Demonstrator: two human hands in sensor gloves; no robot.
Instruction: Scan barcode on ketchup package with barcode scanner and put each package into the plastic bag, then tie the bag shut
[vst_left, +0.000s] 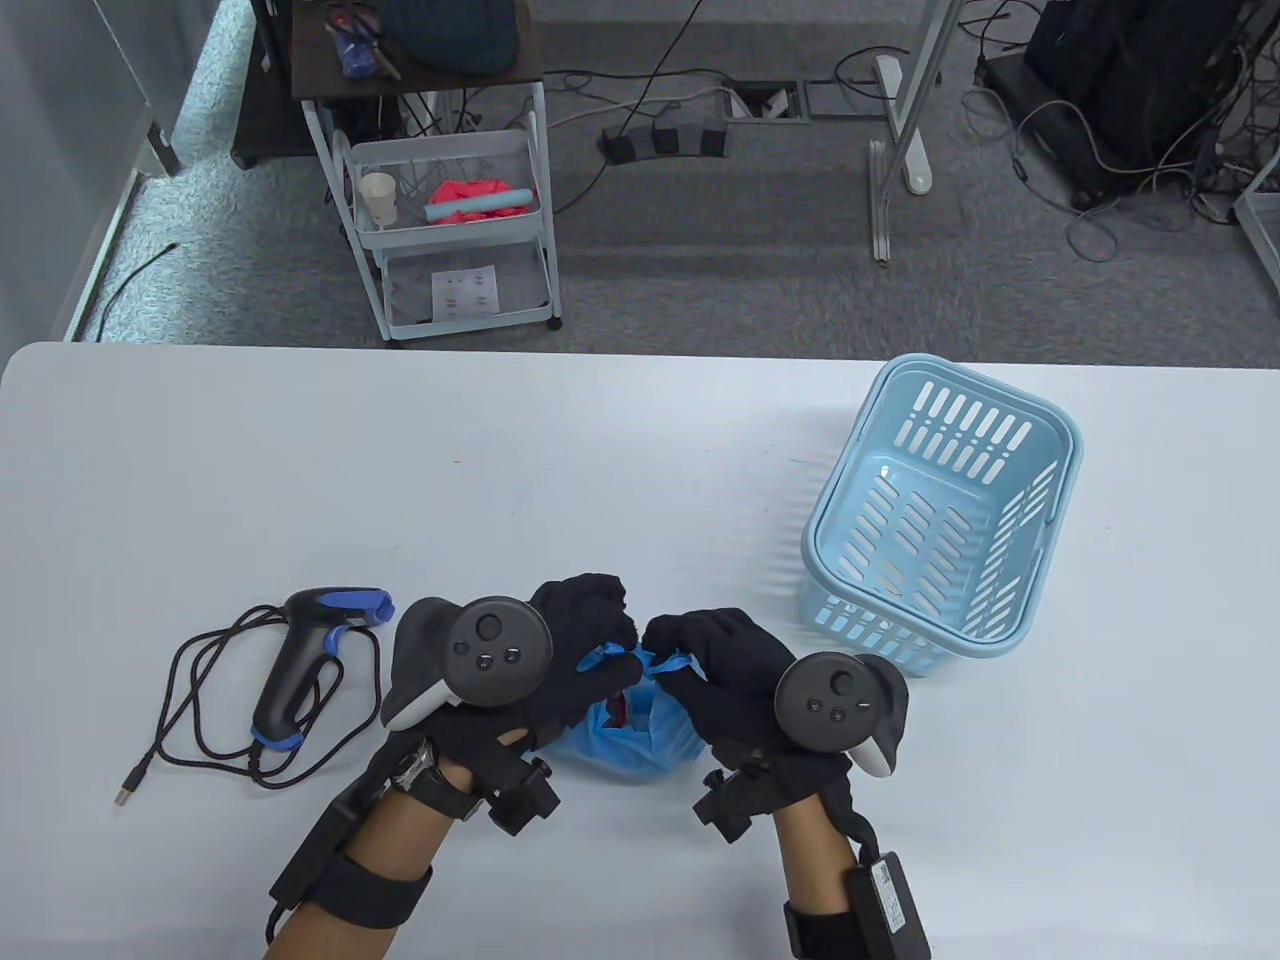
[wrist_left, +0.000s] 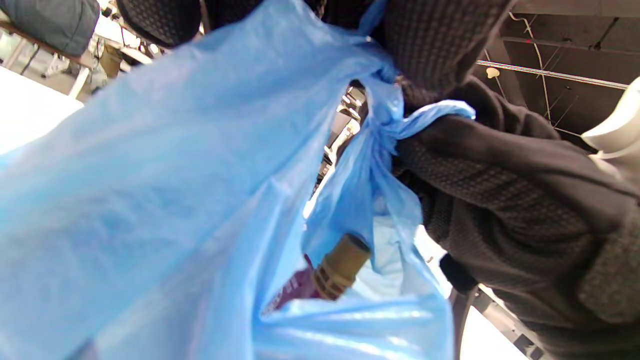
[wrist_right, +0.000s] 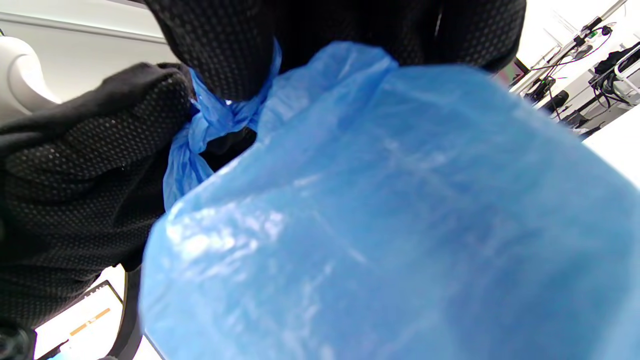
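Table view's bright and even, overhead light, barely any shadows, edges bow out a bit. Both wrist views are soft up close: plastic bag (wrist_right: 390, 210) fuzzy with glare streaks, background blown white around 2 o'clock.

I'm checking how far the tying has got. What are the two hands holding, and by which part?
Both hold the bag by its handles: left hand and right hand each pinch a twisted handle end at the knot.
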